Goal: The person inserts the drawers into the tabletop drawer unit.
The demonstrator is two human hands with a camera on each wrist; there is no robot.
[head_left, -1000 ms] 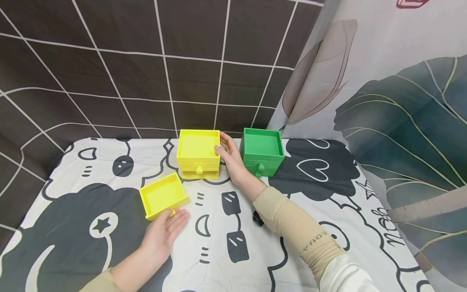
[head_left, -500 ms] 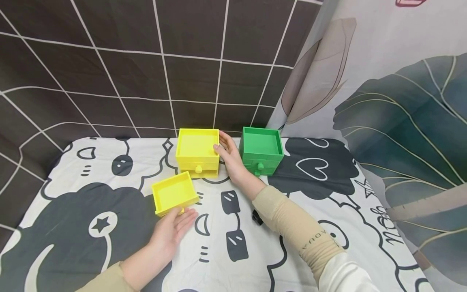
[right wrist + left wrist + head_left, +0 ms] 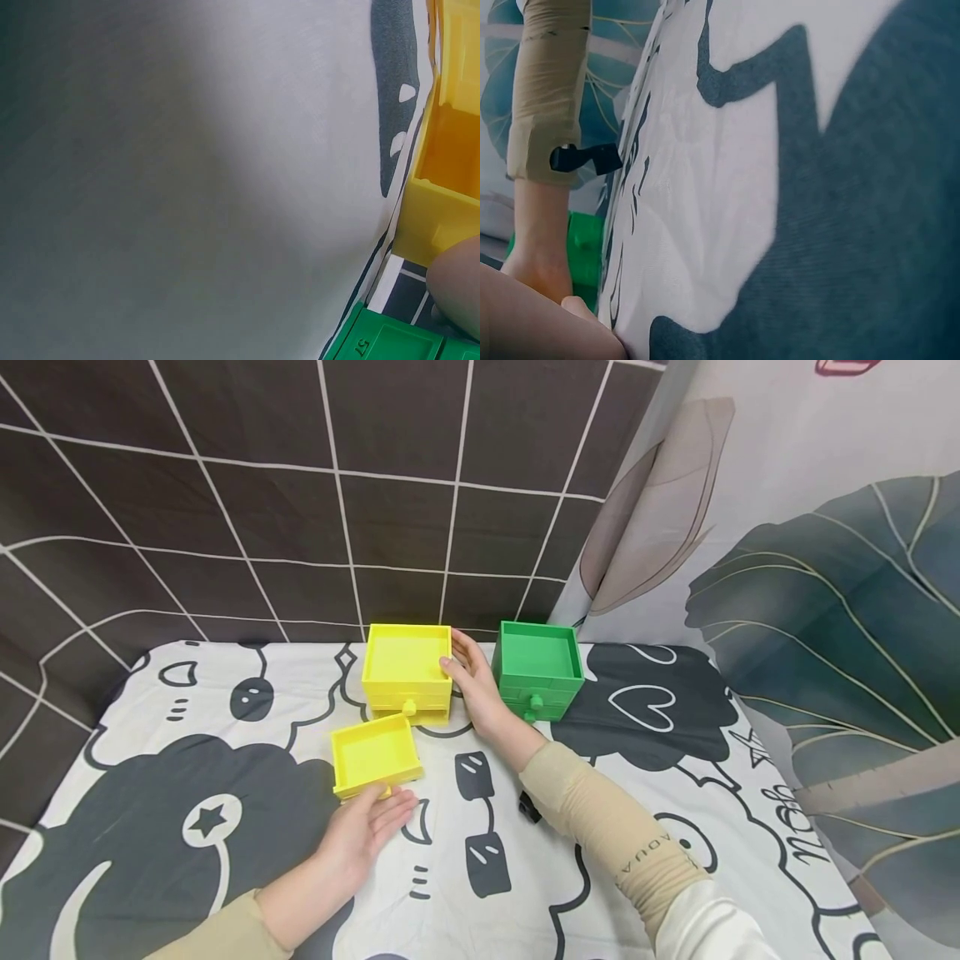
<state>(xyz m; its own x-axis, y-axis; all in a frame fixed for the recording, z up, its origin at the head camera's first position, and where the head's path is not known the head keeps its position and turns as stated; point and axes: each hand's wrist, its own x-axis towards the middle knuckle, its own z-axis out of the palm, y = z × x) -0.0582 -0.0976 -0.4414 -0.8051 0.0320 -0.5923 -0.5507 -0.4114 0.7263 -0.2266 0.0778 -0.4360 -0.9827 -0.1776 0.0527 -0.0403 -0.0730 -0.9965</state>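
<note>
In the head view my left hand (image 3: 365, 831) pinches the front knob of a small yellow drawer (image 3: 375, 750), an open-topped tray held low in front of a yellow drawer cabinet (image 3: 408, 656). The drawer's back right corner overlaps the cabinet's lower front in this view. My right hand (image 3: 480, 693) holds the cabinet at its right wall, thumb at the top rim and fingers along the side. The right wrist view shows the cabinet's open lower slot (image 3: 454, 146) facing out. An upper drawer with a knob sits in the cabinet above it.
A green drawer cabinet (image 3: 538, 668) stands just right of my right hand. A dark gridded cloth (image 3: 277, 502) hangs behind the table, whose cloth (image 3: 517, 935) has black-and-white cartoon prints. A small black camera (image 3: 585, 157) is strapped to my right wrist.
My left hand has carried the yellow drawer right and slightly away from me, toward the front of the yellow cabinet. The right hand and both cabinets stay in place.
</note>
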